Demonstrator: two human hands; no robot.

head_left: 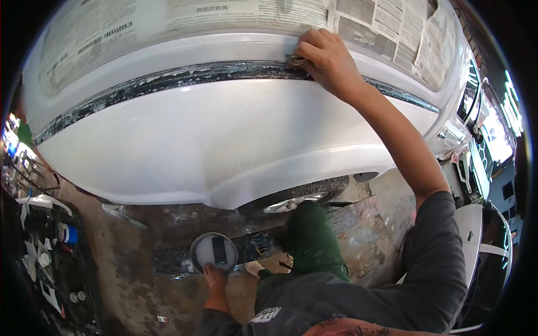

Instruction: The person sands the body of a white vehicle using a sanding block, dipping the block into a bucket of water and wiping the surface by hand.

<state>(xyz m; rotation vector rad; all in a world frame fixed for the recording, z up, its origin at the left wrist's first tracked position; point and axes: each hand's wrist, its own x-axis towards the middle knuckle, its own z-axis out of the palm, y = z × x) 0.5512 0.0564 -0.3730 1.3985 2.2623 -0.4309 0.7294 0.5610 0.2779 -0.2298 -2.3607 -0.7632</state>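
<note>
My right hand (pixel 326 59) is closed on a small, dark folded piece that looks like sandpaper (pixel 296 60). It presses on the dark, patchily worn strip (pixel 185 75) running along the side of a white car (pixel 151 134). Low down near the floor, my left hand (pixel 214 275) grips the near rim of a round basin (pixel 194 255), its fingers over the edge. Cloudy liquid fills the basin, and a dark rectangular block (pixel 218 250) lies in it.
Newspaper sheets (pixel 224 17) cover the car's windows. Below the body is a wheel (pixel 297 199). On the left, a black surface (pixel 61 263) carries a blue can (pixel 68 233) and scattered items. A dark board (pixel 168 261) lies under the basin. Other vehicle parts (pixel 471 224) stand at right.
</note>
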